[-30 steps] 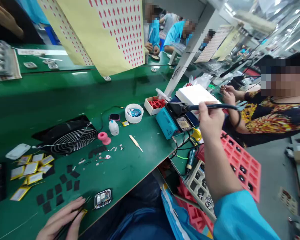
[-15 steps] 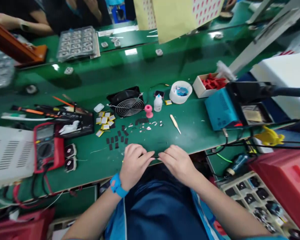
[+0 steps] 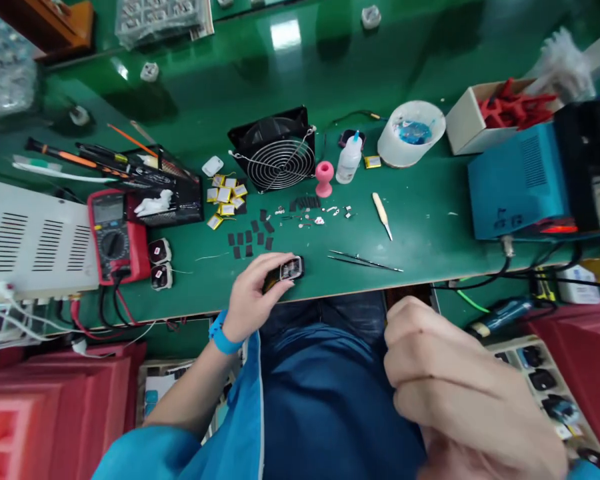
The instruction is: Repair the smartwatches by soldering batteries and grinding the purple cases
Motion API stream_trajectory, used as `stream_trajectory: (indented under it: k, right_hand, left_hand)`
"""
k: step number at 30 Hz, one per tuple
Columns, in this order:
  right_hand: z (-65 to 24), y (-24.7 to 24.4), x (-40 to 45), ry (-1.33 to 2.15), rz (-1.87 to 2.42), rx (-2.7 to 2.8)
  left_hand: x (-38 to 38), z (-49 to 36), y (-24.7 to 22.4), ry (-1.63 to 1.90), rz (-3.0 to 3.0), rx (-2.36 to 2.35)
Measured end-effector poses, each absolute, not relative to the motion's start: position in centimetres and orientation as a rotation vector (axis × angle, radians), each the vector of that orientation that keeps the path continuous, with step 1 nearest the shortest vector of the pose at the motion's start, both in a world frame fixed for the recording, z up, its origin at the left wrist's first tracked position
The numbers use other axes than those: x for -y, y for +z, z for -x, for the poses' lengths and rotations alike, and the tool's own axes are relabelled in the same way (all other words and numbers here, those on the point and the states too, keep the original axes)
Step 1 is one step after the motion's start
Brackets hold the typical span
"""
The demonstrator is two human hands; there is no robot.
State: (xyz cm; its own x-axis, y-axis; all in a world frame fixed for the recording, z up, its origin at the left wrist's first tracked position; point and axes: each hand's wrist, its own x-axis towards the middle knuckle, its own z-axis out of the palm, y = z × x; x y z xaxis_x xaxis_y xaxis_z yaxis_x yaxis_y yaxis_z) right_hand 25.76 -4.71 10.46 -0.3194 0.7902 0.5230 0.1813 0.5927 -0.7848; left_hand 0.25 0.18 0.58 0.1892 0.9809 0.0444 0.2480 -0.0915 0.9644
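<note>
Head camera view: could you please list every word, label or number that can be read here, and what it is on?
None can be read.
Red multimeter: dial markings and screen too small and blurred.
Blue station: front marks too blurred.
Small device in the left hand: screen shows nothing legible.

Green bench (image 3: 420, 220) carries a black fan (image 3: 276, 151), pink spool (image 3: 324, 179), white bottle (image 3: 350, 159), white tub (image 3: 411, 133), blue station (image 3: 517, 180), red multimeter (image 3: 113, 233) — tweezers (image 3: 365, 261) lie near its front edge, black pads (image 3: 250, 239) by yellow cells (image 3: 225, 197).
</note>
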Motion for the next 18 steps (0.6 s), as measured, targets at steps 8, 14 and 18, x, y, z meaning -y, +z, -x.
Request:
stream_trajectory:
  k: [8, 14, 18]
  right_hand:
    - [-23.1, 10.2, 5.6, 0.837, 0.77, 1.581]
    - [-23.1, 10.4, 6.0, 0.86, 0.76, 1.622]
    - [-22.7, 10.4, 6.4, 0.863, 0.819, 1.549]
  left_hand:
    - [2.7, -2.4, 2.9, 0.954, -0.428, -0.808]
    - [4.2, -2.0, 2.5, 0.895, -0.402, -0.761]
    - [4.9, -2.0, 1.9, 0.879, -0.416, -0.793]
